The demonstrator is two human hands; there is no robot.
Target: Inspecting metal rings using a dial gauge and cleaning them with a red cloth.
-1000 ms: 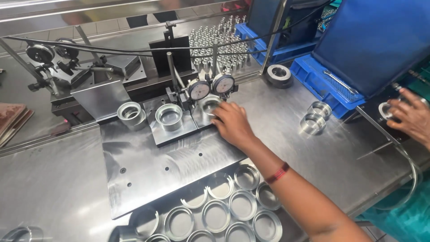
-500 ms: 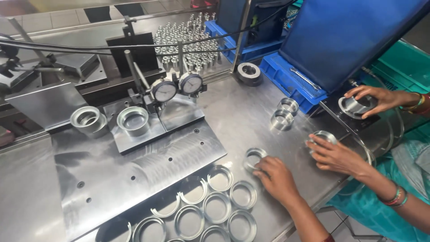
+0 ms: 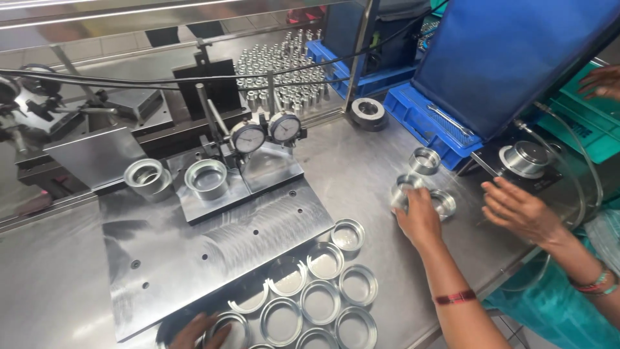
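Right of the dial gauges (image 3: 266, 132), a metal ring (image 3: 405, 187) is clasped by the right hand (image 3: 420, 220), apparently set aside; the ring batch (image 3: 323, 291) before the gauges, judged still pending, is touched by the left hand (image 3: 194, 331), its grip undeterminable.

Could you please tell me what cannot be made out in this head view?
Left hand: cut off by the bottom edge, grip unseen.
Metal ring under the right hand: largely covered by its fingers, grasp unclear.
Dial gauges: needles too small to read.
Co-worker's far hand: cut by the right edge.
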